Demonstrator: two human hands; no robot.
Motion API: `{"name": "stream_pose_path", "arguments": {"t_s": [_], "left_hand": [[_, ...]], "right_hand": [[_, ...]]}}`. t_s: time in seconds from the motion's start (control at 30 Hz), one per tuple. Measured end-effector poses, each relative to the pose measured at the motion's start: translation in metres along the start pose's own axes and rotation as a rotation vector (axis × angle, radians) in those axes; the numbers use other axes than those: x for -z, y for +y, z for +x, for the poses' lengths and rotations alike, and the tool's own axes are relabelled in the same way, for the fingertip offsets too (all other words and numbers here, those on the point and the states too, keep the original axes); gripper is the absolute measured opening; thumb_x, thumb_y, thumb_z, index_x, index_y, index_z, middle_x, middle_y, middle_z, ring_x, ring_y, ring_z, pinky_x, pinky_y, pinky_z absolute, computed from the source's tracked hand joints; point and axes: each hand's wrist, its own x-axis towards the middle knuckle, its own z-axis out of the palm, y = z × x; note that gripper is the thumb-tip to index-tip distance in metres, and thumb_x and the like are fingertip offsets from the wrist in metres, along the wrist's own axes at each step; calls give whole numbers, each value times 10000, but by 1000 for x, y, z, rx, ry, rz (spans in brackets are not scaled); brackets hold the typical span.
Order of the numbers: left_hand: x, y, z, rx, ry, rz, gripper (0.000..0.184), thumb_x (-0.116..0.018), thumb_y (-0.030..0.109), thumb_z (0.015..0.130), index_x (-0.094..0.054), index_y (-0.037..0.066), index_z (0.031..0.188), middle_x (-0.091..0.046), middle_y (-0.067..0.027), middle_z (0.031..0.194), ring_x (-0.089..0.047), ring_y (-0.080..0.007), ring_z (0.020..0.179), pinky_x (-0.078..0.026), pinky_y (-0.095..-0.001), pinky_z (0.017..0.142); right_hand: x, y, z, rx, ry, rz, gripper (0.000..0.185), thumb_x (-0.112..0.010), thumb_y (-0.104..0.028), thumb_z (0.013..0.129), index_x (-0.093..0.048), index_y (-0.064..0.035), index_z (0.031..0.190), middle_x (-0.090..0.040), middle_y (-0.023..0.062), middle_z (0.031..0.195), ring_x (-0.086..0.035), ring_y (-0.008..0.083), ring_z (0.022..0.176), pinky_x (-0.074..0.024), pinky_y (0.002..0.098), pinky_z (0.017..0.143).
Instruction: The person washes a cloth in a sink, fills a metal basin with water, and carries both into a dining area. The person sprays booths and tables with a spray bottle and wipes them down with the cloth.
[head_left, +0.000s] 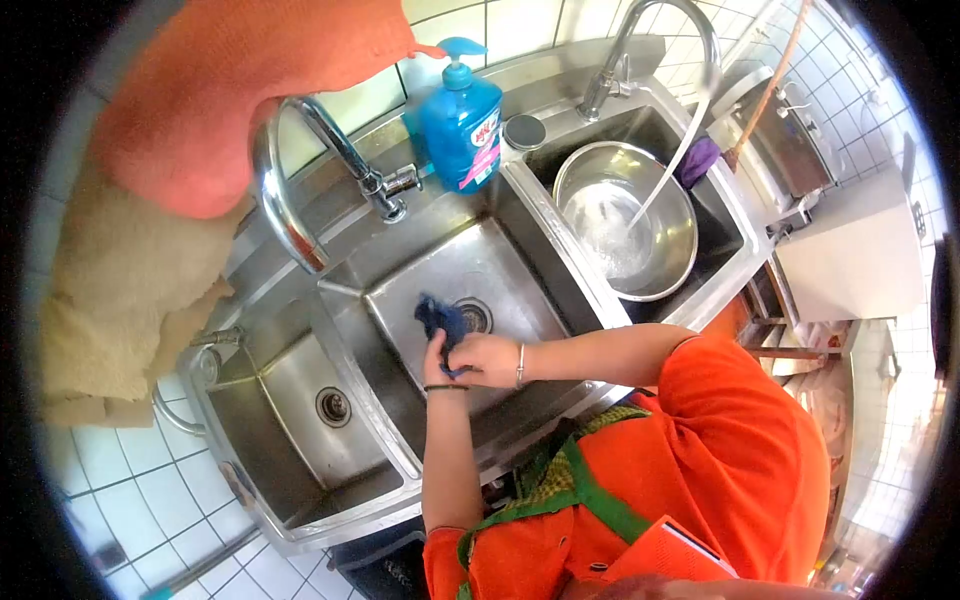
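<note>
A crumpled dark blue cloth (440, 318) is bunched in my two hands over the middle sink basin (520, 290). My left hand (436, 362) is closed around the lower part of the cloth. Pressed against it from the right, my right hand (486, 360) grips the same cloth. The cloth's loose end sticks up past my fingers, beside the drain (474, 316). My fingertips are partly hidden by the cloth and by each other.
A chrome faucet (330, 150) arches over the sink's left side. Behind stands a blue pump bottle (462, 130). In the right basin, water runs from a hose (680, 150) into a metal pot (575, 200). A left basin (310, 375) and hanging orange cloth (190, 100) are nearby.
</note>
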Motion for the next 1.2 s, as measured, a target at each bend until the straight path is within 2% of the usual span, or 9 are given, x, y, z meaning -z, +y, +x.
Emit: {"name": "stream_pose_path", "arguments": {"t_s": [0.2, 0.37, 0.47, 0.63, 0.77, 0.9, 1.07, 1.1, 1.2], "left_hand": [[-82, -4, -16, -420, 345, 142, 517, -315, -122, 719, -440, -13, 1208, -526, -150, 1108, -533, -302, 996, -453, -428, 860], [-84, -3, 1, -580, 347, 459, 434, -396, -49, 762, -463, -15, 1189, -559, -132, 1056, -567, -243, 910, -470, -340, 784], [-62, 10, 25, -741, 426, 878, 368, -445, 23, 847, -442, -10, 1214, -544, -114, 1087, -553, -209, 913, -458, -325, 788], [-154, 40, -4, -786, 485, 461, 357, -462, 66, 868, -445, -22, 1213, -537, -107, 1104, -520, -190, 970, -431, -287, 799], [-183, 63, -26, -890, 507, 494, 359, -482, 74, 866, -443, -6, 1215, -546, -109, 1093, -539, -184, 937, -450, -280, 774], [-197, 63, -37, -897, 515, 476, 369, -492, 71, 857, -439, -4, 1215, -533, -132, 1122, -538, -205, 974, -455, -296, 821], [-182, 62, -36, -882, 570, 462, 352, -487, 69, 857, -456, -6, 1199, -533, -120, 1123, -533, -235, 992, -450, -308, 846], [-180, 68, -30, -883, 487, 276, 334, -486, 85, 868, -470, -3, 1189, -545, -102, 1106, -540, -225, 966, -457, -306, 821], [-190, 91, -15, -815, 393, 214, 342, -494, 80, 867, -459, 8, 1199, -571, -86, 1044, -565, -193, 898, -489, -312, 735]], "right_hand": [[101, 8, -61, -191, 239, 14, 295, -593, -97, 750, -542, -64, 1039, -545, 137, 1033, -505, 313, 981, -401, 386, 875], [209, 82, -182, -861, 989, 26, 97, -564, -24, 718, -622, -53, 790, -628, 69, 747, -586, 148, 699, -471, 268, 656], [300, 152, -220, -941, 1094, -333, 147, -566, -133, 759, -640, -46, 851, -645, 131, 809, -619, 227, 757, -471, 317, 677], [431, 258, -166, -1028, 1141, 250, 56, -523, -93, 789, -564, -77, 825, -464, 9, 624, -424, 114, 545, -329, 262, 463], [458, 238, -105, -963, 876, -59, 367, -494, -148, 840, -485, -100, 1203, -551, 61, 1058, -536, 181, 937, -438, 302, 719], [476, 240, -93, -958, 783, 97, 417, -480, -162, 851, -420, -116, 1261, -462, 79, 1224, -453, 188, 1087, -407, 328, 834], [410, 215, -158, -513, 1186, 608, 401, -516, -119, 853, -402, -8, 1221, -549, 105, 1048, -531, 168, 907, -443, 286, 768], [398, 293, -222, -593, 1419, 456, 352, -521, -152, 865, -438, -9, 1176, -563, 109, 988, -545, 167, 841, -453, 281, 741], [312, 121, -222, -566, 1434, -121, 114, -512, -91, 807, -499, -11, 887, -511, 44, 825, -449, 131, 707, -408, 268, 660]]}}
